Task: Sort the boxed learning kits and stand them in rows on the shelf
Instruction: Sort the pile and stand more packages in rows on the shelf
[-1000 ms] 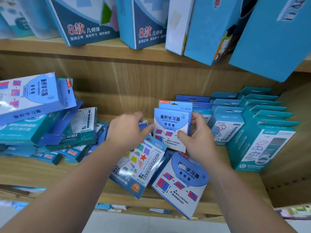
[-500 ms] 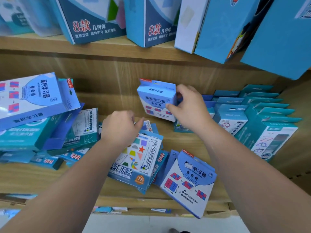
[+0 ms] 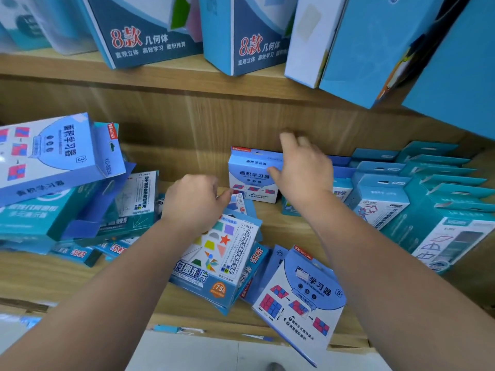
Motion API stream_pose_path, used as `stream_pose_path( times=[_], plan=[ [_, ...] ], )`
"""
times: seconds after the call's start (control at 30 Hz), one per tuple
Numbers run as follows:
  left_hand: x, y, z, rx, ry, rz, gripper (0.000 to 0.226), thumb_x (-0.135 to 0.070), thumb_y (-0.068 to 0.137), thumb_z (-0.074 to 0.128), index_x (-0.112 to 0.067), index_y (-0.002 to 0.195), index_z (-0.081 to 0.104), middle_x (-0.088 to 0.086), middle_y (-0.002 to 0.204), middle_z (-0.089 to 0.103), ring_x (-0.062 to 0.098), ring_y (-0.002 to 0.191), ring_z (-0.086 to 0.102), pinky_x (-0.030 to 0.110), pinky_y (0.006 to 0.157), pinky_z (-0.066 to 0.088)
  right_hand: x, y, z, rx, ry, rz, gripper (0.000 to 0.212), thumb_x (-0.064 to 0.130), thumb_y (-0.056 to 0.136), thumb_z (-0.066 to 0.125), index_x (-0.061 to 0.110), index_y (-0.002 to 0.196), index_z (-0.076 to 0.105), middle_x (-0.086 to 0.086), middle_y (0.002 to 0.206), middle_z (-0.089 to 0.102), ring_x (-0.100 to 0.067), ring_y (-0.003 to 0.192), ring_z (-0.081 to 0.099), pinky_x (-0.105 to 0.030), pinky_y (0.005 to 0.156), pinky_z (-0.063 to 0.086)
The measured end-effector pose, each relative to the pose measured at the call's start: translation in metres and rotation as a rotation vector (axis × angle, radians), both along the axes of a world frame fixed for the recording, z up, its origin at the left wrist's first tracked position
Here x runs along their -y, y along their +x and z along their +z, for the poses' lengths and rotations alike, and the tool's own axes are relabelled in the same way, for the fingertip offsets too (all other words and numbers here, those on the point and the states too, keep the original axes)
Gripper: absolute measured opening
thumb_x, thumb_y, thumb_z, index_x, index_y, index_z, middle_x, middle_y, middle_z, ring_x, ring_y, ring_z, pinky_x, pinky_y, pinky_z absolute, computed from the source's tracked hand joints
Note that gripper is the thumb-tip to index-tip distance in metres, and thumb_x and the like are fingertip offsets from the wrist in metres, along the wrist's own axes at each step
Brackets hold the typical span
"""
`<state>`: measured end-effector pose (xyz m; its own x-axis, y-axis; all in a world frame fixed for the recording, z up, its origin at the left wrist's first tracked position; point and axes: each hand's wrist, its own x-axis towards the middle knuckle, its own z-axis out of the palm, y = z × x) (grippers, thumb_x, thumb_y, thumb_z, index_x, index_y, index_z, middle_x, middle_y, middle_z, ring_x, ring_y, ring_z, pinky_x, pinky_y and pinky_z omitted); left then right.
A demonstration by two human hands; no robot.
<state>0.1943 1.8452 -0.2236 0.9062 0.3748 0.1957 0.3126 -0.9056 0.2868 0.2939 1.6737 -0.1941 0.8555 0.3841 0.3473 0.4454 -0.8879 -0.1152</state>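
The right hand (image 3: pixel 302 172), gripping the blue box (image 3: pixel 249 178), has now stood it mid-frame beside the rows (image 3: pixel 380 194); the left hand (image 3: pixel 192 204) is unclear.

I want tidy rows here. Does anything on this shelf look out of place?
Yes. The front light-blue box overhangs the shelf edge, tilted; the pile at left lies jumbled, with one flap open.

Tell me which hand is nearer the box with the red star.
Left. The left hand is at the top edge of the star box; the right hand is farther back, gripping an upright blue box.
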Motion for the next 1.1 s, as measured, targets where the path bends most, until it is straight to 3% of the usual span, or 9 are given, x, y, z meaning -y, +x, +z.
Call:
stream_pose_path(
  times=[0.1,0.2,0.27,0.33,0.47,0.57,0.67,0.9,1.1],
  plan=[
    [0.0,0.001,0.001,-0.002,0.01,0.004,0.045,-0.05,0.09,0.06,-0.016,0.062,0.053,0.001,0.06,0.057,0.023,0.059,0.056,0.028,0.052,0.042,0.005,-0.015,-0.003,0.03,0.196,0.104,0.029,0.043,0.088,0.069,0.021,0.105,0.059,0.002,0.092,0.062,-0.026,0.084,0.063,-0.032,0.061,0.038],
    [0.002,0.002,0.002,0.001,0.009,0.022,0.043,-0.048,0.091,0.06,-0.016,0.062,0.053,0.001,0.059,0.056,0.022,0.058,0.054,0.027,0.051,0.036,0.013,-0.045,-0.009,-0.358,0.339,0.069,0.046,0.072,0.082,0.057,0.027,0.089,0.062,0.009,0.078,0.064,-0.016,0.077,0.062,-0.032,0.063,0.048],
    [0.001,0.004,0.002,0.013,0.01,0.034,0.043,-0.047,0.091,0.06,-0.016,0.061,0.052,0.001,0.06,0.056,0.021,0.058,0.054,0.028,0.051,0.036,0.019,-0.068,-0.017,-0.684,0.317,0.077,0.064,0.084,0.068,0.061,0.03,0.104,0.061,0.012,0.093,0.065,-0.009,0.086,0.062,-0.029,0.065,0.048],
    [0.0,0.007,0.003,0.032,0.011,0.05,0.042,-0.046,0.091,0.061,-0.016,0.062,0.053,0.0,0.061,0.057,0.022,0.06,0.056,0.028,0.052,0.037,0.023,-0.086,-0.026,-0.846,0.351,0.117,0.087,0.083,0.057,0.071,0.036,0.127,0.051,0.016,0.106,0.065,-0.003,0.093,0.063,-0.028,0.072,0.051],
    [0.0,0.013,0.007,0.067,-0.024,0.077,0.04,-0.051,0.089,0.062,-0.019,0.066,0.053,-0.002,0.064,0.057,0.022,0.065,0.058,0.028,0.053,0.034,0.021,-0.095,-0.038,-0.837,0.479,0.129,0.092,0.069,0.063,0.081,0.041,0.139,0.038,0.021,0.091,0.064,0.001,0.087,0.064,-0.028,0.074,0.054],
    [-0.001,0.005,0.006,0.269,-0.055,0.001,0.035,-0.047,0.087,0.066,-0.018,0.07,0.055,-0.005,0.071,0.054,0.017,0.065,0.053,0.028,0.054,0.032,0.02,-0.099,-0.043,-0.88,0.519,0.163,0.095,0.057,0.067,0.085,0.04,0.145,0.034,0.017,0.099,0.07,-0.002,0.093,0.066,-0.035,0.085,0.057],
    [-0.002,-0.019,-0.004,0.41,-0.026,-0.12,0.029,-0.042,0.088,0.064,-0.016,0.075,0.06,-0.006,0.075,0.051,0.018,0.07,0.052,0.03,0.058,0.039,0.018,-0.104,-0.047,-0.864,0.562,0.205,0.092,0.05,0.073,0.084,0.041,0.149,0.033,0.019,0.094,0.069,0.003,0.089,0.065,-0.022,0.081,0.054],
    [0.0,-0.074,-0.018,0.46,-0.109,-0.113,0.027,-0.035,0.086,0.062,-0.01,0.096,0.065,0.003,0.096,0.062,0.024,0.091,0.056,0.038,0.081,0.046,0.019,-0.098,-0.043,-0.886,0.588,0.217,0.072,0.039,0.078,0.084,0.042,0.138,0.044,0.01,0.089,0.069,-0.007,0.084,0.068,-0.032,0.078,0.057],
    [0.011,-0.132,-0.046,0.349,-0.181,0.01,0.055,-0.053,0.076,0.062,-0.01,0.111,0.062,0.004,0.114,0.056,0.026,0.105,0.053,0.039,0.091,0.045,0.027,-0.084,-0.045,-0.934,0.675,0.201,0.054,0.03,0.082,0.083,0.038,0.123,0.049,0.015,0.091,0.069,-0.002,0.088,0.067,-0.037,0.077,0.06]
  ],
)
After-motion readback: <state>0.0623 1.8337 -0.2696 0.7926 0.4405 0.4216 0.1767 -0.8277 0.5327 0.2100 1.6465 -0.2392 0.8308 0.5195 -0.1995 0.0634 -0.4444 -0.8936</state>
